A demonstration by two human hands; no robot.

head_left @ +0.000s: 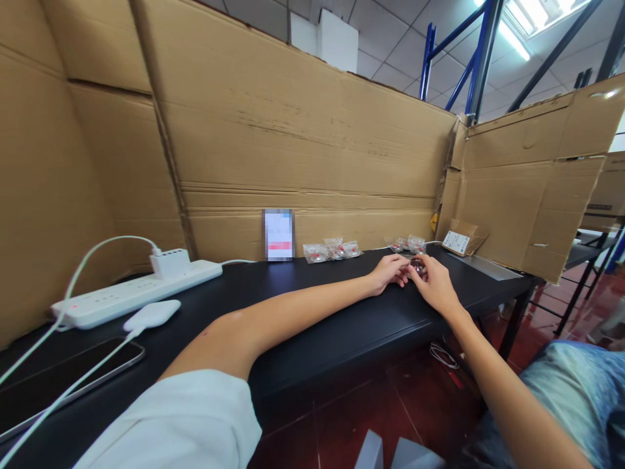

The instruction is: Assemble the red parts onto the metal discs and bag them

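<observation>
My right hand [433, 281] is closed around a small dark, shiny, rounded object [418, 265] with reddish glints, above the right part of the black table. Its exact kind is too small to tell. My left hand [389, 272] meets it from the left, fingers curled and thumb side close to the object; what its fingertips pinch is hidden. Just behind the hands lie small clear plastic bags [415, 244] with red-marked items inside. Another group of similar clear bags [332, 250] rests farther left along the cardboard wall.
A phone-like screen [278, 236] leans against the cardboard wall [303, 130]. On the left are a white power strip [141, 296], a charger [170, 262], a white pad with a cable [152, 315] and a dark phone [68, 384]. An opened cardboard box [461, 238] sits back right.
</observation>
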